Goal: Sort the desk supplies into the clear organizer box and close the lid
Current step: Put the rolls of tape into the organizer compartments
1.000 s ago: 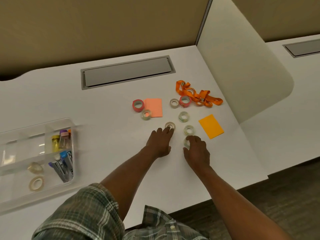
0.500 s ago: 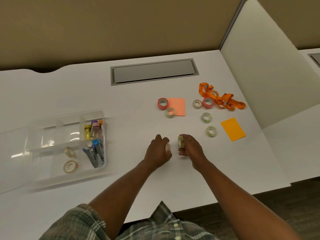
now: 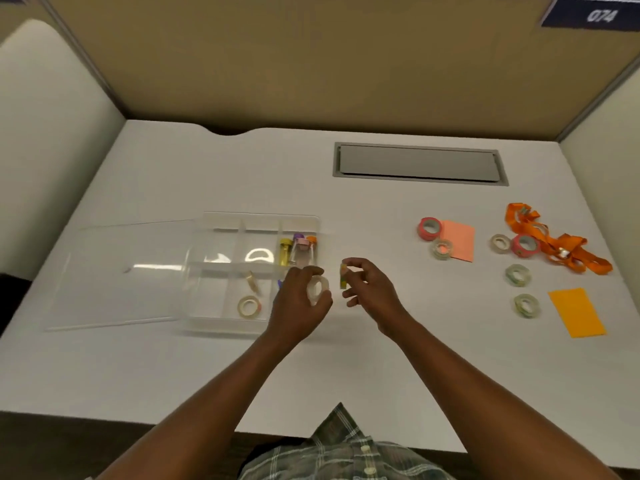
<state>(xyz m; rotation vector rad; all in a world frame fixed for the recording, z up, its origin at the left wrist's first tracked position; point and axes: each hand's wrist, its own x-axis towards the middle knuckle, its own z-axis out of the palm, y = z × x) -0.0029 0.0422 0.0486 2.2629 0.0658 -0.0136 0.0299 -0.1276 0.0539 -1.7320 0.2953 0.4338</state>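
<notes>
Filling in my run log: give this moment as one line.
left hand: holds clear tape roll | right hand: holds green tape roll | organizer box: lid open

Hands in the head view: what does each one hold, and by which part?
Left hand: a clear tape roll, pinched across its outer rim. Right hand: a second small tape roll, seen edge-on, gripped across its rim by the fingertips.

An office cubicle. A white surface [image 3: 173, 174] sits inside tan fabric partition walls [image 3: 311, 64], with white rounded dividers [image 3: 45, 133] at left and right. A grey cable hatch [image 3: 419, 163] is set into the far side. A numbered sign [image 3: 592, 13] reads 074.
</notes>
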